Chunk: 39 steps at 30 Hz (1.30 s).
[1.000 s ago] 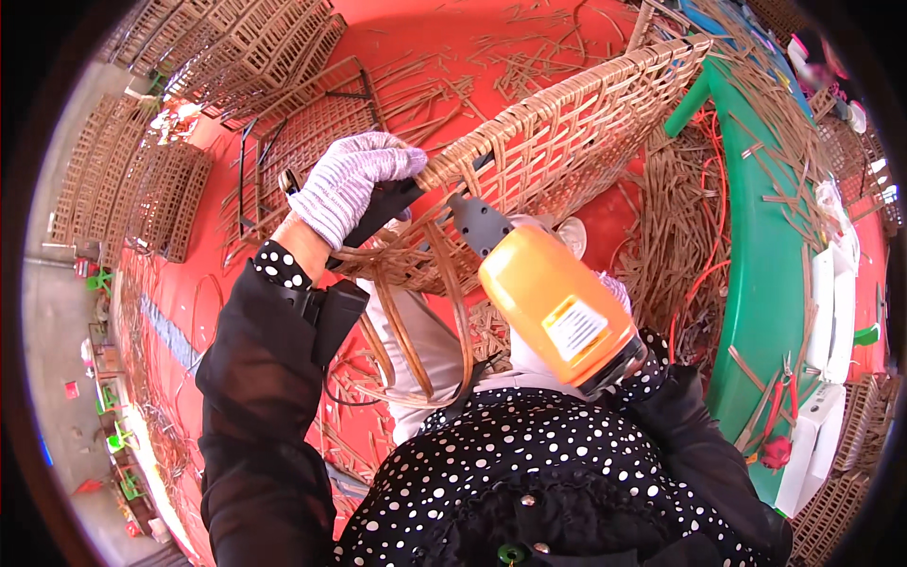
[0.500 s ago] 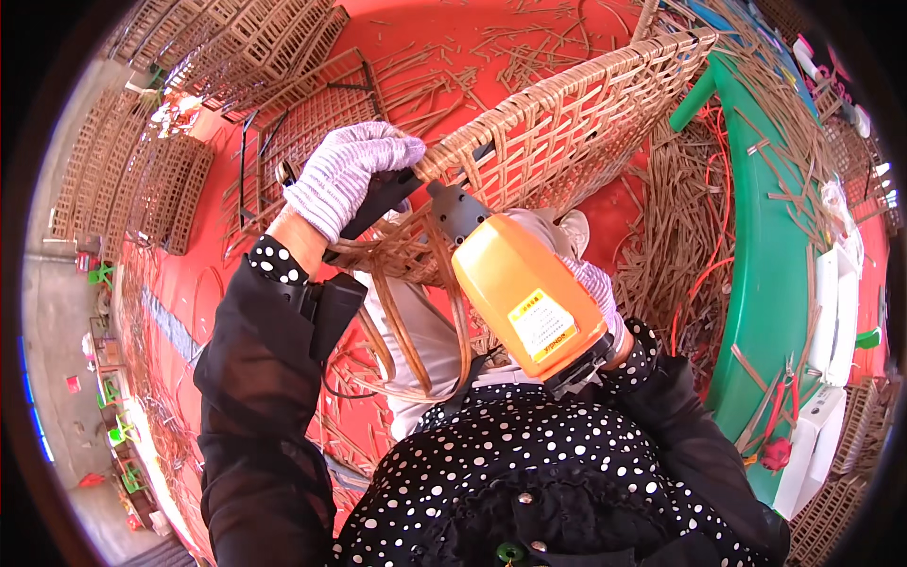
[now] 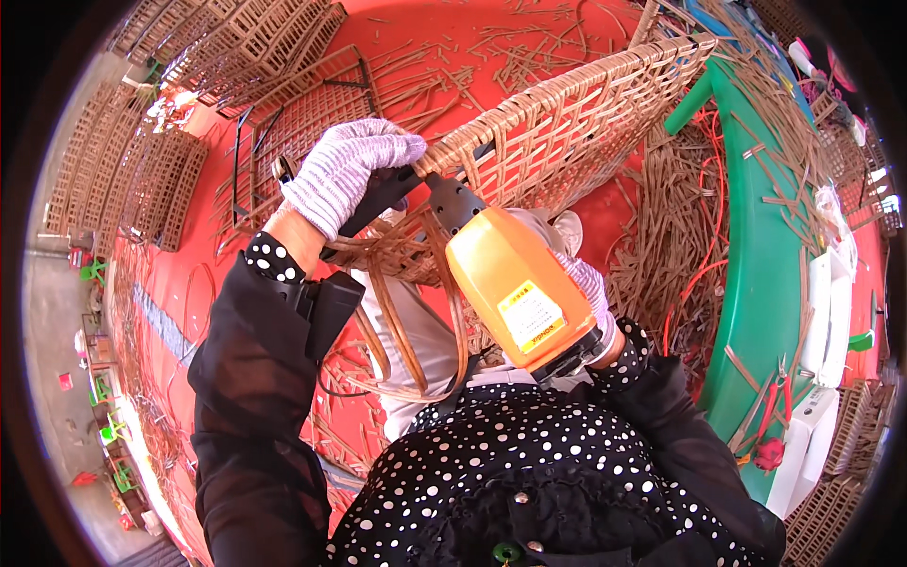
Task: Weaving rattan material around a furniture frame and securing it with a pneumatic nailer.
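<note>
Here, knit-gloved left hand [image 3: 348, 172] grips lattice rattan panel [image 3: 567, 123]; right hand [image 3: 588, 293] holds boxy orange tool [image 3: 515, 283].

Harsh sunlight, hard shadows, saturated reds — sharp centre, fisheye bending toward a black rim.

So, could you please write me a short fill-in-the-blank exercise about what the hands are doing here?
1. The right hand holds a power tool whose body is ____.
2. The left hand, in a knit glove, grips the edge of a woven ____ panel.
3. The floor under the scattered strips is ____.

Missing words: orange; wicker; red
</note>
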Motion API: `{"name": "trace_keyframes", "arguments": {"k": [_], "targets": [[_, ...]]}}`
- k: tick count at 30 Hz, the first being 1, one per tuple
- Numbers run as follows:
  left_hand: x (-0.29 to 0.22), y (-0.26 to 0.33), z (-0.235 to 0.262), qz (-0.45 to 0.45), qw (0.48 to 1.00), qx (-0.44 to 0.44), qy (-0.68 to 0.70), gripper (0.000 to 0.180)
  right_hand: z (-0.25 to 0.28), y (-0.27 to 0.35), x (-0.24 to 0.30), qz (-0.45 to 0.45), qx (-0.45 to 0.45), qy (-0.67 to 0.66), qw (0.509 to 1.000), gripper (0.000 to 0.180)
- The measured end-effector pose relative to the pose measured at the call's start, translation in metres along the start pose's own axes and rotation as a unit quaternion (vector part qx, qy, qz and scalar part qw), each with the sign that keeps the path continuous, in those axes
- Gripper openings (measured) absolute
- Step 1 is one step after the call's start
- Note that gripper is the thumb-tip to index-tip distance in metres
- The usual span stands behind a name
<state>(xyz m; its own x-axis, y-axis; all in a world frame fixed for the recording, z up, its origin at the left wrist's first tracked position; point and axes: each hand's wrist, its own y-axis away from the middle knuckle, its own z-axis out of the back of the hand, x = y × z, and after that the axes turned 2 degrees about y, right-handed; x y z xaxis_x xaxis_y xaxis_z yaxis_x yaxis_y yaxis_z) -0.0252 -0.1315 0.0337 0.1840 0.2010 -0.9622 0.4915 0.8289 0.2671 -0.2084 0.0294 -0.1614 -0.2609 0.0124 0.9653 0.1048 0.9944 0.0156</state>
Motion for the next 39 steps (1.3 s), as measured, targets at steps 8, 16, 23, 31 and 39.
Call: {"name": "trace_keyframes", "arguments": {"k": [8,16,23,31,39], "targets": [[0.001,0.002,0.002,-0.035,0.999,0.009,-0.020,0.016,-0.010,0.002,0.027,0.103,0.030,0.149,0.983,0.048],[-0.001,0.003,-0.003,-0.034,0.999,0.007,-0.022,0.015,-0.024,0.000,0.054,-0.097,0.005,-0.107,0.989,0.045],[0.005,-0.003,0.002,-0.034,0.999,0.014,-0.010,0.016,-0.015,0.039,0.153,0.209,-0.012,0.362,0.908,0.050],[0.006,0.005,0.005,-0.026,0.999,0.013,0.038,0.017,0.115,0.083,0.236,-0.006,-0.295,0.316,0.902,0.044],[0.001,-0.002,-0.003,-0.028,0.999,0.034,0.033,0.019,0.291,0.090,0.213,-0.197,-0.463,0.619,0.604,0.062]]}}
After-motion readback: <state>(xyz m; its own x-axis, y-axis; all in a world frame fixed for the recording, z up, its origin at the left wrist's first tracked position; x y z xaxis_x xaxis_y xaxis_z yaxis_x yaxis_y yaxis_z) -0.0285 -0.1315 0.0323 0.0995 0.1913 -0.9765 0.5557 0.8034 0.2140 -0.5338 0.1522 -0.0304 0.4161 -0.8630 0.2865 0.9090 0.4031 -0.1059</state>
